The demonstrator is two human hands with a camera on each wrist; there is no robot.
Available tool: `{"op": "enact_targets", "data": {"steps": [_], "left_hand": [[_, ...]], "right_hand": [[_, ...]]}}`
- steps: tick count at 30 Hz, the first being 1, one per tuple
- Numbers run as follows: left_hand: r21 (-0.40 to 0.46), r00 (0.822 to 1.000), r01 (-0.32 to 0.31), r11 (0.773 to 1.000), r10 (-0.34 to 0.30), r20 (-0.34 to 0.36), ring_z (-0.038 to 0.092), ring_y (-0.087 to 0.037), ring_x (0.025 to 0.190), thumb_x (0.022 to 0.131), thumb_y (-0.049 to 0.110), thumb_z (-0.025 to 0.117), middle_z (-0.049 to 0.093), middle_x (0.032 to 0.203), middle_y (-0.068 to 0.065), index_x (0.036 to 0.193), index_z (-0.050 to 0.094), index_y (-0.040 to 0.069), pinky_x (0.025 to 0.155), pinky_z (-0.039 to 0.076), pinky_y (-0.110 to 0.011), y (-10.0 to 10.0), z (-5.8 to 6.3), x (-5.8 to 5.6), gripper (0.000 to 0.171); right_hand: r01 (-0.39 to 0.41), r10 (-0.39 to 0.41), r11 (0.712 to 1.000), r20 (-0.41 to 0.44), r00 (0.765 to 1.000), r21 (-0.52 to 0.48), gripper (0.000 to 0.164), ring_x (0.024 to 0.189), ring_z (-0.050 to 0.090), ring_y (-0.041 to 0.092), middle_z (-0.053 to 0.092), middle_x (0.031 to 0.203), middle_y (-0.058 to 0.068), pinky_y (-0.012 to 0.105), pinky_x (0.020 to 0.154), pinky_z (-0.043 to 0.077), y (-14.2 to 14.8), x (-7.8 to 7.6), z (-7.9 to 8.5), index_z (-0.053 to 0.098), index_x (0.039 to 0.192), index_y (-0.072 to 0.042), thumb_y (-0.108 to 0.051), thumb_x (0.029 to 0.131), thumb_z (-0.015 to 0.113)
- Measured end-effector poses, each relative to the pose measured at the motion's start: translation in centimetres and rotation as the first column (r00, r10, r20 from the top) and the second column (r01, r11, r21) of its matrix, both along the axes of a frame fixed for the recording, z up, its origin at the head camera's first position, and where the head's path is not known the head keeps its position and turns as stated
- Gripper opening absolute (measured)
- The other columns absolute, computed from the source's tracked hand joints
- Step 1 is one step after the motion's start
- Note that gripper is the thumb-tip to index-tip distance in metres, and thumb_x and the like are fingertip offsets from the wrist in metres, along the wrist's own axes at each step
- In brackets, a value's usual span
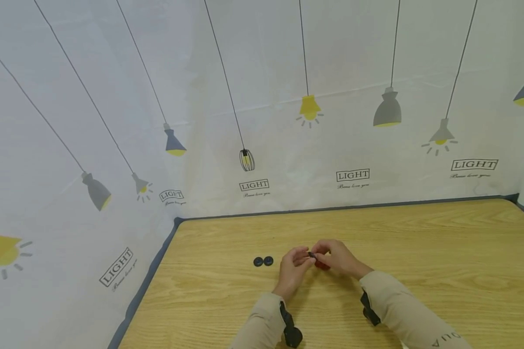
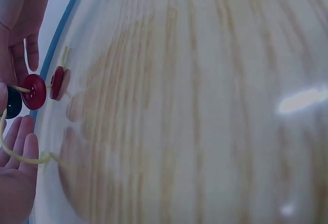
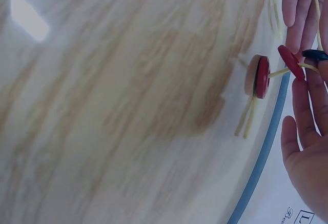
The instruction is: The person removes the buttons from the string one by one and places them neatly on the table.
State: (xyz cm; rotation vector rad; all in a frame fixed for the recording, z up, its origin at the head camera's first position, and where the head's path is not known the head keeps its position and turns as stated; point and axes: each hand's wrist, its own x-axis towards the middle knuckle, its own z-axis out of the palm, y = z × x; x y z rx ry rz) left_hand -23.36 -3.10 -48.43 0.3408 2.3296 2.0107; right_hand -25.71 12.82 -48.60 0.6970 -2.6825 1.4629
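My hands meet above the table in the head view. A small black button [image 1: 312,254] sits between their fingertips. The left hand [image 1: 291,270] pinches it from one side. From the other side, the right hand [image 1: 338,258] pinches it too. A yellow cord [image 3: 279,73] passes through this button and a red button [image 3: 291,62] hanging beside it. Lower on the cord, another red button [image 3: 262,77] stands on edge on or just above the table. The cord's loose part curves over the left hand in the right wrist view. Fingertips partly hide the black button.
Two black buttons [image 1: 263,261] lie side by side on the wooden table [image 1: 419,252], left of my hands. A white cloth wall [image 1: 279,140] printed with lamps stands behind and to the left of the table. A dark blue strip [image 1: 262,213] runs along the table's edge.
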Motion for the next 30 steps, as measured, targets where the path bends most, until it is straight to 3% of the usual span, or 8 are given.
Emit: {"op": "enact_targets", "data": {"steps": [5,9,20,27,30], "left_hand": [[-0.018,1.000,-0.008,1.000,0.008,-0.016,0.055,-0.033,0.098,0.083,0.004,0.061,0.058,0.103,-0.020,0.108,0.053,-0.009,0.083,0.045,-0.034,0.1,0.9,0.7,0.030],[-0.031,0.999,-0.013,0.999,0.012,-0.044,0.055,-0.033,0.098,0.082,0.005,0.062,0.059,0.102,-0.019,0.105,0.055,-0.009,0.085,0.043,-0.039,0.2,0.9,0.9,0.028],[-0.024,0.997,-0.055,0.998,0.054,-0.058,0.054,-0.036,0.096,0.081,0.001,0.062,0.058,0.101,-0.023,0.104,0.055,-0.012,0.083,0.045,-0.037,-0.3,0.6,0.4,0.027],[-0.054,0.992,-0.124,0.991,0.122,-0.041,0.057,-0.022,0.092,0.080,0.009,0.065,0.061,0.100,-0.010,0.106,0.058,-0.005,0.079,0.046,-0.028,-1.5,-1.9,-1.8,0.031],[-0.052,0.992,-0.123,0.991,0.121,-0.045,0.056,-0.025,0.094,0.080,0.009,0.065,0.059,0.101,-0.013,0.107,0.057,-0.006,0.080,0.046,-0.031,-2.1,-1.8,-1.8,0.032]], "right_hand": [[0.000,0.000,1.000,0.016,1.000,-0.002,0.006,0.068,0.054,0.014,0.061,0.076,0.002,0.024,0.054,0.045,0.1,0.1,-0.1,0.062,0.085,-0.004,-0.004,0.085,0.056],[-0.010,0.010,1.000,0.013,1.000,0.006,0.006,0.068,0.055,0.015,0.061,0.076,0.002,0.024,0.054,0.046,0.1,0.2,-0.1,0.062,0.086,-0.003,-0.004,0.086,0.056],[0.009,-0.009,0.999,-0.023,1.000,0.032,0.005,0.072,0.055,0.014,0.061,0.074,-0.002,0.029,0.065,0.045,0.6,0.0,-0.7,0.062,0.083,-0.005,-0.006,0.085,0.057],[-0.006,0.006,0.999,-0.003,1.000,0.043,0.005,0.071,0.055,0.015,0.060,0.075,0.002,0.025,0.059,0.045,0.8,0.3,-0.3,0.060,0.083,-0.002,-0.005,0.085,0.057],[-0.005,0.005,0.999,0.002,1.000,0.047,0.004,0.071,0.055,0.015,0.060,0.075,0.002,0.025,0.060,0.045,0.9,0.5,-0.1,0.060,0.082,-0.002,-0.004,0.085,0.057]]}}
